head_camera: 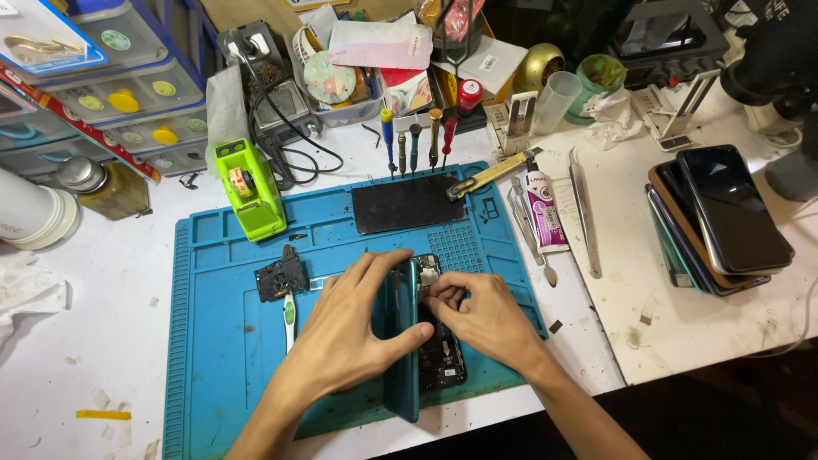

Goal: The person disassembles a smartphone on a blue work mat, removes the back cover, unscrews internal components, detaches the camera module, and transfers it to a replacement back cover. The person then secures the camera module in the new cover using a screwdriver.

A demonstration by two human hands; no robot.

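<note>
Hands (409,319) around opened phone (430,341)

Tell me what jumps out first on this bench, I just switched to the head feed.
Dead centre, both hands work on an opened phone lying on the blue repair mat: the left hand holds its teal back cover up on edge while the right hand presses fingertips into the exposed insides. A bright green tape dispenser sits at the mat's upper-left corner, and a stack of phones lies at the right.

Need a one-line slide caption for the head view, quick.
Left hand tilts a teal phone shell on edge while the right hand works on the opened phone on a blue mat.
</note>
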